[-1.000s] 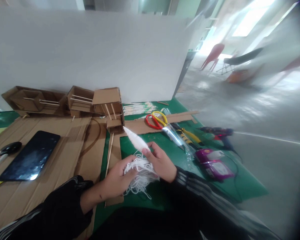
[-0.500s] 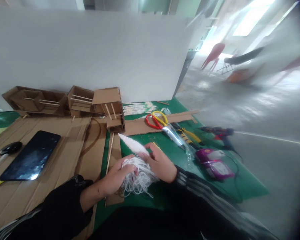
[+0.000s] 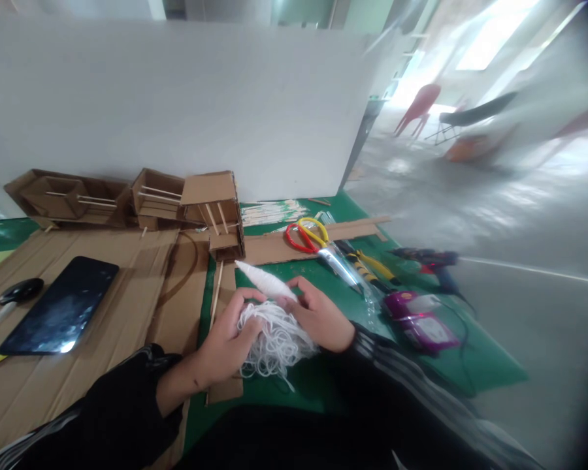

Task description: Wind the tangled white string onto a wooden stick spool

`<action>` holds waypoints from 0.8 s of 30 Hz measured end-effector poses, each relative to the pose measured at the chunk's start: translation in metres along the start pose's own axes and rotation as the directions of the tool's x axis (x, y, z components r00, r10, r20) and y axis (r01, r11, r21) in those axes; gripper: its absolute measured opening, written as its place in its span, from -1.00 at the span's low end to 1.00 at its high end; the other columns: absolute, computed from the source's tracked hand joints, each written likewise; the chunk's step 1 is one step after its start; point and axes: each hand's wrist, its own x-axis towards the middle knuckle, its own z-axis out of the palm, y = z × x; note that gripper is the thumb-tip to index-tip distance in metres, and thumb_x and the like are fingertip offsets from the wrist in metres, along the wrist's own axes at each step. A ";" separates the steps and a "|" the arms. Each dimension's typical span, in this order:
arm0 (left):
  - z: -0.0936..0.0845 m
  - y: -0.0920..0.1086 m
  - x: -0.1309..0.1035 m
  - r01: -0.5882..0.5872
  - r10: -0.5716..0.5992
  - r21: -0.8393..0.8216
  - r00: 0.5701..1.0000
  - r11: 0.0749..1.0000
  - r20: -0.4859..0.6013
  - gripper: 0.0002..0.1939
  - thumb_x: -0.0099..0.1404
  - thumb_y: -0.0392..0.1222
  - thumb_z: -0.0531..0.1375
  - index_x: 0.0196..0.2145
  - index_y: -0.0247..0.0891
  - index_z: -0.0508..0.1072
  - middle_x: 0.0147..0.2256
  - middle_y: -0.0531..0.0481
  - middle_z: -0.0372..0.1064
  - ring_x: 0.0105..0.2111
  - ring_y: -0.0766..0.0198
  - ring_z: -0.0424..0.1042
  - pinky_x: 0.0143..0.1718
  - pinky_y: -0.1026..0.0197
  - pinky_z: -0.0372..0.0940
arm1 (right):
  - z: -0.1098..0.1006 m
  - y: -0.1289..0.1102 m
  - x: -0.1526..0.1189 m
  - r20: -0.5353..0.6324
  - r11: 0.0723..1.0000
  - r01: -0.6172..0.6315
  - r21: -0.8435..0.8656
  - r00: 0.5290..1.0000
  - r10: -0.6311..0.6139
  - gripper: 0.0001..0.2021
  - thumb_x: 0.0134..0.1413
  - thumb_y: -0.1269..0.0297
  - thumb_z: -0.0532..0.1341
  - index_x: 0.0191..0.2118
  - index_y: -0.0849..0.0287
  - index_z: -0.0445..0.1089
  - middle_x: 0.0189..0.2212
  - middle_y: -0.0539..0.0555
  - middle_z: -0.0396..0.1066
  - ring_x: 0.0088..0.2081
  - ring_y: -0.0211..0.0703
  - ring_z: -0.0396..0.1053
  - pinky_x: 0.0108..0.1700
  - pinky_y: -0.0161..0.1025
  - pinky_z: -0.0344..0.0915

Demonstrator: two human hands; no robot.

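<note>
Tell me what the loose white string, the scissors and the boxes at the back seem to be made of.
Loose white string: perhaps cotton or synthetic, soft and matte, by its limp loops.
Scissors: probably metal blades, by their silvery shine; the smooth red and yellow handles look plastic-coated.
Boxes: matte brown cardboard, by the flat panels and raw edges.

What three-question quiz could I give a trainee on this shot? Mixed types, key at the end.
1. True or false: the right hand grips the lower end of the pointed white winding.
2. Multiple choice: what colours are the two handle loops of the scissors?
A) both black
B) one red, one yellow
C) both green
3. Short answer: what does the left hand hold?

Key:
1. True
2. B
3. A loose tangle of white cord
</note>
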 end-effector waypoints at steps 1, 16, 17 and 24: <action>-0.001 -0.001 0.001 -0.055 0.057 0.073 0.998 0.996 -0.030 -0.74 0.35 -0.26 0.02 -0.01 -0.12 0.20 -0.24 0.02 0.33 -0.34 0.27 0.35 -0.31 0.23 0.31 | 0.000 0.000 0.000 -0.007 1.000 0.000 0.014 1.000 0.000 -0.72 0.12 0.01 0.19 -0.22 0.11 0.21 -0.67 -0.17 0.17 -0.64 -0.33 0.06 -0.59 -0.36 -0.02; -0.003 0.007 0.003 -0.397 0.477 0.730 0.872 0.556 0.111 -0.81 0.21 -0.14 0.21 -0.22 -0.23 0.44 0.06 -0.17 0.26 0.12 -0.07 0.18 0.14 -0.12 0.13 | -0.002 -0.001 0.002 0.010 0.945 -0.021 0.326 1.000 0.019 -0.55 0.02 -0.19 0.20 -0.28 0.14 0.23 -0.58 -0.13 0.17 -0.58 -0.35 0.03 -0.55 -0.34 -0.02; -0.002 0.006 0.004 -0.401 0.491 0.729 0.865 0.554 0.103 -0.87 0.22 -0.15 0.21 -0.30 -0.23 0.44 0.04 -0.16 0.29 0.12 -0.06 0.19 0.13 -0.11 0.15 | -0.001 0.000 0.003 0.011 0.940 -0.022 0.342 1.000 0.020 -0.55 0.01 -0.19 0.20 -0.29 0.15 0.24 -0.57 -0.13 0.17 -0.58 -0.35 0.03 -0.54 -0.34 -0.02; -0.001 0.008 0.004 -0.558 0.690 0.729 0.705 0.397 0.164 -0.91 0.18 -0.24 0.27 -0.44 -0.23 0.41 -0.09 -0.08 0.40 0.03 0.03 0.29 0.06 0.00 0.24 | 0.004 0.004 0.004 0.008 0.901 -0.039 0.433 0.999 0.039 -0.53 -0.03 -0.21 0.22 -0.34 0.15 0.23 -0.62 -0.16 0.11 -0.59 -0.37 -0.01 -0.53 -0.35 -0.04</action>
